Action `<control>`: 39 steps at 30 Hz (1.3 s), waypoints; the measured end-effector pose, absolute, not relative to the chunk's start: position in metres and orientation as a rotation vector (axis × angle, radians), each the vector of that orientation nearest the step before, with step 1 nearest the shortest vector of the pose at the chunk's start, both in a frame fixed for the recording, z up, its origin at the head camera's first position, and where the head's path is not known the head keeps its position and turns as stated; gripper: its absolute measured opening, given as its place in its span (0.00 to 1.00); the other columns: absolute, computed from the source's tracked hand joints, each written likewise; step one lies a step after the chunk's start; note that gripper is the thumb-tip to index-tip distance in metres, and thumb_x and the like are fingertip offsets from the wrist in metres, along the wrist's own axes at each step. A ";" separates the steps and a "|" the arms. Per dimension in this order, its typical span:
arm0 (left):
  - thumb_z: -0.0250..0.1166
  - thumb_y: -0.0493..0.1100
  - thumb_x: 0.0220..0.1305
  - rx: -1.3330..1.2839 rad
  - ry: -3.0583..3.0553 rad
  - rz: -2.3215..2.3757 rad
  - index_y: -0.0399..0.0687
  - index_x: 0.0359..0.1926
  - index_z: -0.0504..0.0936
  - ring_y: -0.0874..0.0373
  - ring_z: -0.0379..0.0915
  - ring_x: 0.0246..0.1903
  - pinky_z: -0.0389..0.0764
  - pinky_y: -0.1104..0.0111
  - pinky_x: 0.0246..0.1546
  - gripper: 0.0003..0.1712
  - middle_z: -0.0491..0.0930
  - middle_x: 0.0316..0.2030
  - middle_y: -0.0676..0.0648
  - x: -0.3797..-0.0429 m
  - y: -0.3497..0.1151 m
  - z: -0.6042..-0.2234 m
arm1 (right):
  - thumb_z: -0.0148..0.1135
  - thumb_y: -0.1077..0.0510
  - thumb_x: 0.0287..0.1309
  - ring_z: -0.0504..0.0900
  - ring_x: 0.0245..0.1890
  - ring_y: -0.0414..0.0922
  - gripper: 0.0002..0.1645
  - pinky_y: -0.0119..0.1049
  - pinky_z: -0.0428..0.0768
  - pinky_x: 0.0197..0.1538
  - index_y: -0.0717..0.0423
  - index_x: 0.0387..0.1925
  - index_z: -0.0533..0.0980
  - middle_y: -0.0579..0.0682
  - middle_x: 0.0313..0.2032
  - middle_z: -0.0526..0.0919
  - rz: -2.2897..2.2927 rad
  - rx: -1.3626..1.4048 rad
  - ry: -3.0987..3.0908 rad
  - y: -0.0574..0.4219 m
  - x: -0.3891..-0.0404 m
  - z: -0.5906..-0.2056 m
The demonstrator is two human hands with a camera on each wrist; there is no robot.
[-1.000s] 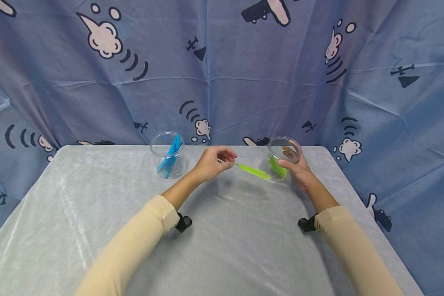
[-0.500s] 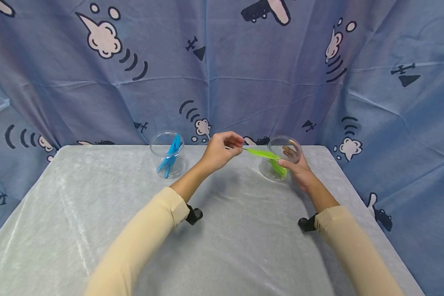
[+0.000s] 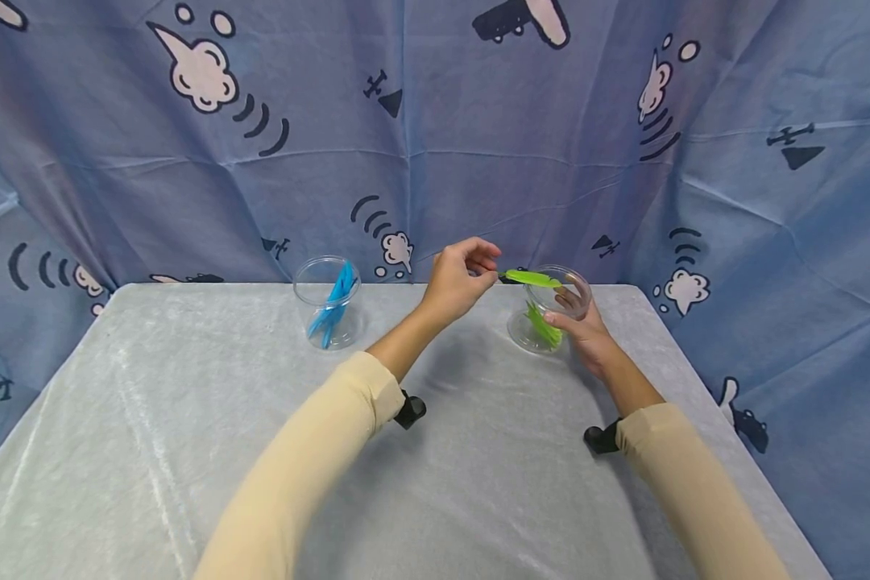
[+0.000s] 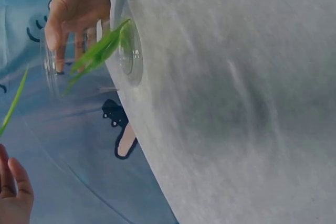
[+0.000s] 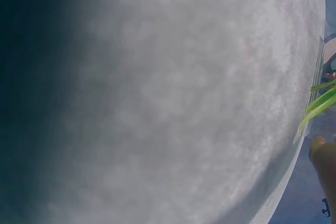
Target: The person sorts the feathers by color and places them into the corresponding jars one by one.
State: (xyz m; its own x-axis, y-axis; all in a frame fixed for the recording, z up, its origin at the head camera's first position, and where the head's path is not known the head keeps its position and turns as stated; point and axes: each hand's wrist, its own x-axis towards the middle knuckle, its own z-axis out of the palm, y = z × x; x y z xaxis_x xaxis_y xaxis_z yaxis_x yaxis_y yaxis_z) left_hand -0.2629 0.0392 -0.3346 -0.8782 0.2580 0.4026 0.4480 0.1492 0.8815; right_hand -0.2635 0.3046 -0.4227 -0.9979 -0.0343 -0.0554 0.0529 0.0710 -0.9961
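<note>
My left hand (image 3: 460,278) pinches a bright green feather (image 3: 532,279) by its thin quill end. The feather lies nearly level, its far tip over the mouth of a clear plastic cup (image 3: 519,338). My right hand (image 3: 587,334) grips that cup from the right, thumb in front and fingers behind. Inside lean more green feathers (image 3: 544,325). In the left wrist view, the held feather (image 4: 16,103) stands apart from the cup's feathers (image 4: 97,51). Only my right thumb (image 5: 324,163) and part of the green feathers (image 5: 320,103) show in the right wrist view.
A second clear cup (image 3: 306,318) holds blue feathers (image 3: 332,304) at the back left. Both cups stand near the back edge of the table, which has a pale grey cover (image 3: 478,451). A blue patterned curtain (image 3: 471,177) hangs behind and at the sides.
My left hand has lifted the green feather up and to the right, from beside the cup's lower wall to over its rim. My right hand and the cup stay in place.
</note>
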 end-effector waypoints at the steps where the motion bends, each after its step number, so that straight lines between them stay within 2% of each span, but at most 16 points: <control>1: 0.65 0.26 0.60 -0.694 -2.264 -1.812 0.37 0.45 0.83 0.54 0.81 0.35 0.80 0.74 0.39 0.12 0.83 0.35 0.43 -0.263 0.042 -0.334 | 0.65 0.65 0.61 0.42 0.77 0.52 0.55 0.53 0.45 0.76 0.37 0.77 0.43 0.57 0.77 0.45 -2.099 0.019 2.252 0.305 -0.263 -0.423; 9: 0.63 0.26 0.62 -0.693 -2.324 -1.661 0.38 0.45 0.83 0.56 0.79 0.36 0.78 0.76 0.38 0.12 0.83 0.37 0.42 -0.263 0.057 -0.334 | 0.65 0.64 0.61 0.42 0.77 0.54 0.56 0.52 0.45 0.76 0.39 0.77 0.40 0.58 0.78 0.43 -2.092 0.002 2.268 0.304 -0.264 -0.423; 16: 0.63 0.27 0.63 -0.712 -2.380 -1.506 0.40 0.45 0.83 0.60 0.79 0.35 0.76 0.78 0.38 0.11 0.84 0.37 0.45 -0.262 0.068 -0.339 | 0.64 0.66 0.61 0.43 0.76 0.54 0.55 0.51 0.46 0.76 0.39 0.77 0.42 0.59 0.77 0.45 -2.120 -0.030 2.264 0.304 -0.264 -0.424; 22: 0.63 0.29 0.65 -0.715 -2.378 -1.495 0.40 0.46 0.83 0.60 0.80 0.35 0.75 0.78 0.38 0.11 0.85 0.38 0.44 -0.261 0.077 -0.338 | 0.63 0.67 0.61 0.46 0.75 0.53 0.54 0.51 0.50 0.74 0.41 0.77 0.42 0.59 0.76 0.47 -2.139 -0.045 2.256 0.304 -0.264 -0.425; 31: 0.61 0.30 0.68 -0.733 -2.369 -1.583 0.41 0.49 0.83 0.59 0.82 0.38 0.78 0.77 0.38 0.11 0.86 0.40 0.46 -0.259 0.093 -0.338 | 0.60 0.67 0.63 0.45 0.75 0.52 0.54 0.52 0.50 0.73 0.40 0.77 0.41 0.59 0.76 0.45 -2.121 -0.059 2.260 0.307 -0.266 -0.426; 39: 0.62 0.30 0.68 -0.721 -2.365 -1.635 0.39 0.48 0.83 0.59 0.83 0.39 0.77 0.80 0.39 0.10 0.87 0.41 0.45 -0.258 0.106 -0.337 | 0.62 0.66 0.62 0.42 0.77 0.49 0.55 0.55 0.46 0.74 0.41 0.77 0.40 0.56 0.77 0.44 -2.086 -0.008 2.273 0.307 -0.266 -0.426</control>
State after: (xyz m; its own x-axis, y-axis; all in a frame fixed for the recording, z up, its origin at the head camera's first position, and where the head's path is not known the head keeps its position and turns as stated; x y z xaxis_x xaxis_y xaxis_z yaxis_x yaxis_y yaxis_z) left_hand -0.2581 0.1056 -0.3368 -0.8668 0.2877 0.4073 0.4827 0.2790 0.8302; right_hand -0.2658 0.3074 -0.4259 -0.9984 -0.0415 -0.0380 0.0343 0.0863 -0.9957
